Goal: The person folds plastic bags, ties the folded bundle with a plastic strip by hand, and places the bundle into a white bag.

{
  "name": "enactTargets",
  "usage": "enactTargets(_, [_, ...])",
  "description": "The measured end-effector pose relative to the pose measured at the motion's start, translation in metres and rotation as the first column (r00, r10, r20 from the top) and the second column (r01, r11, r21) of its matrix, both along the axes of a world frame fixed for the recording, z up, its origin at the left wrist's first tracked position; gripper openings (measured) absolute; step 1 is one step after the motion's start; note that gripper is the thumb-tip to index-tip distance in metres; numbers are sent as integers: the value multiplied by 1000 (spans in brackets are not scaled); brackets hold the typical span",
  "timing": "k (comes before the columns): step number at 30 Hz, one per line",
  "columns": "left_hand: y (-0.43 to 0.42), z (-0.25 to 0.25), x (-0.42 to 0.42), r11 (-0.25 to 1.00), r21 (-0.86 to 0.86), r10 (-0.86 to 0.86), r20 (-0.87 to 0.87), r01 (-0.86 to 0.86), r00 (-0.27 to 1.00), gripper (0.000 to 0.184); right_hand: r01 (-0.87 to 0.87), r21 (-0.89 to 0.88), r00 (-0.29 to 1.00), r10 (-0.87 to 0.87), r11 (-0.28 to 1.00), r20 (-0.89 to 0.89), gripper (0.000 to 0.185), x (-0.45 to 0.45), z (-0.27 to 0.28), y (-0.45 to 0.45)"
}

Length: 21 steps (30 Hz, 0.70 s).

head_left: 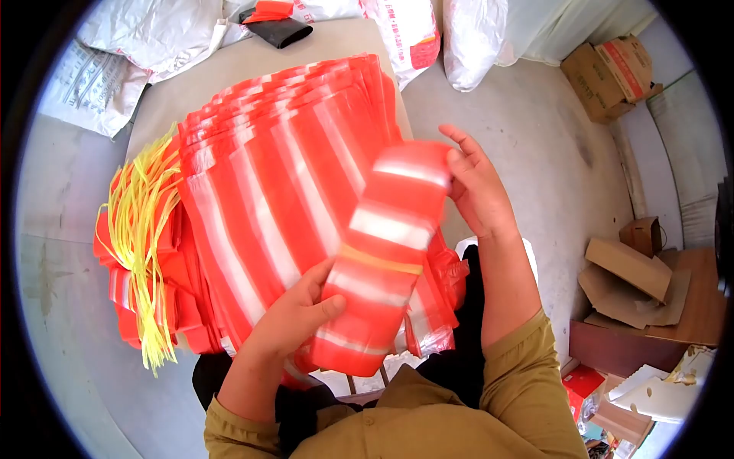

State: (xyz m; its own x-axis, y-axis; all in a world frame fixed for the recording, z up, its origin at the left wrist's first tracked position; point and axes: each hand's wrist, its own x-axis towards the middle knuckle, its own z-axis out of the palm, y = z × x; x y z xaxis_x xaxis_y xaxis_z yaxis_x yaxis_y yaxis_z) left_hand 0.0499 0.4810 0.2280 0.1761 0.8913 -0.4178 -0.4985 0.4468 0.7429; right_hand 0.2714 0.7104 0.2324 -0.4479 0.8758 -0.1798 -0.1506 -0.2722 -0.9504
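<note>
A folded red-and-white striped bundle (375,287) with a yellow band around its middle is held above the table, slightly blurred. My left hand (302,310) grips its lower left edge, thumb on top. At its upper right corner, my right hand (478,183) pinches the edge between thumb and fingers, with one finger stretched out. Beneath lies a wide stack of red-and-white striped plastic sheets (267,176). Left of the stack, yellow strings (145,229) lie over smaller folded red bundles (172,306).
White sacks (153,34) line the table's far side, near a dark roll (281,32) with a red piece on it. The table (336,42) shows beige. On the right are cardboard boxes (604,80), an opened carton (631,283) and a brown cabinet (619,344).
</note>
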Motion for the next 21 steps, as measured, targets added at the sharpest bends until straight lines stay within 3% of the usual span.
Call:
enactTargets(3, [0,-5,3,996,-56,68,19,-66,998,68,-91,-70,919,56,993,-390,65,-15,-13,-8])
enactTargets(4, [0,-6,5,992,-84,93,11,-92,996,68,-96,-69,976,80,993,-200,67,-18,-15,-13])
enactTargets(7, [3,-8,10,985,-22,171,34,-171,985,66,-119,18,988,117,993,97,67,-28,1,-29])
enactTargets(10, [2,-10,12,986,-21,165,27,-164,986,65,-132,302,937,19,944,348,66,-18,-12,-26])
enactTargets(13, [2,-6,16,980,-26,200,79,-198,977,64,-207,48,919,177,977,353,66,-15,18,-35])
enactTargets(16, [3,-4,21,977,-41,212,146,-208,966,62,-316,129,880,239,940,411,67,-19,15,-52])
enactTargets(21, [5,-8,28,977,-56,212,119,-206,970,58,-319,69,873,265,945,410,69,-24,14,-58])
